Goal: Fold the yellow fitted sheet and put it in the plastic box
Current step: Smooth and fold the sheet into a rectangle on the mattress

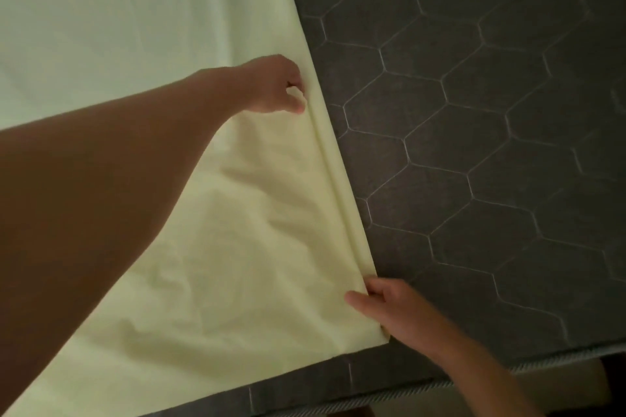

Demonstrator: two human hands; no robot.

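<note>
The pale yellow fitted sheet [142, 44] lies spread flat over the left part of a dark mattress, its folded right edge running diagonally from the top centre down to the lower right. My left hand [274, 86] reaches across the sheet and pinches that folded edge about halfway along. My right hand [389, 306] grips the sheet's near right corner, thumb on top of the fabric and fingers curled under it. The plastic box is not in view.
The dark grey mattress [491, 145] with a quilted hexagon pattern lies bare to the right of the sheet. Its ribbed front edge [559, 362] runs along the lower right. Beyond that edge a strip of floor shows.
</note>
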